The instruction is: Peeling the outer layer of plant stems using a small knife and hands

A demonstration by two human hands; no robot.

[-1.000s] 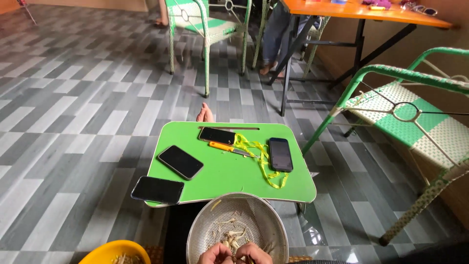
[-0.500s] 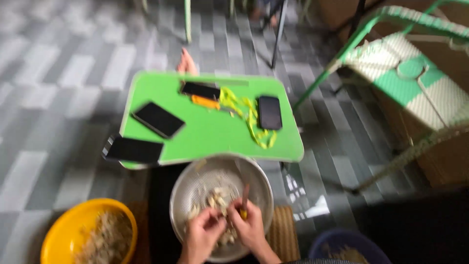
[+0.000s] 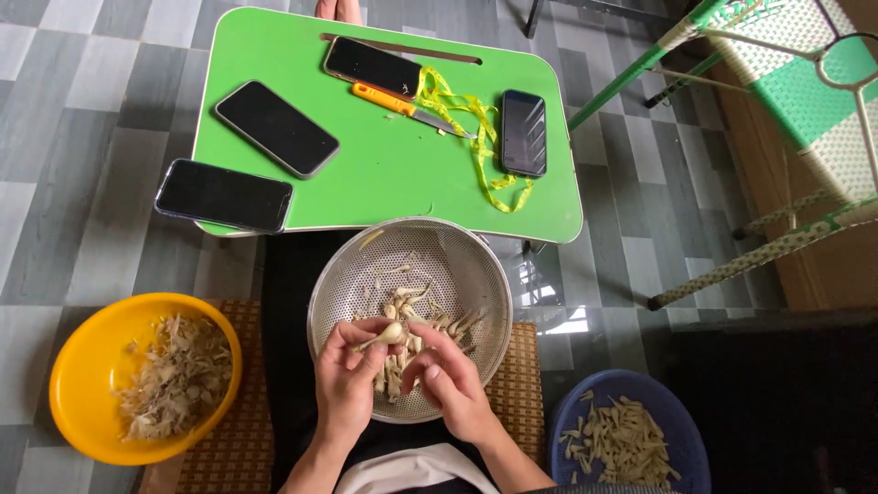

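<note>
While the left hand (image 3: 346, 377) pinches 1 pale clove (image 3: 381, 337) over the colander (image 3: 343, 265), long axis running left-right, right hand (image 3: 450, 382) sits just beside its right end, fingers (image 3: 428, 373) curled, holding nothing visible.

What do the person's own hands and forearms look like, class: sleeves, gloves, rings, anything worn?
Both the left hand and the right hand are bare: no gloves, and no rings or watch that can be seen. The forearms are uncovered down to the bottom edge of the picture, with no sleeves showing. The fingers have short, plain, unpainted nails. A strip of white garment shows between the forearms.
</note>
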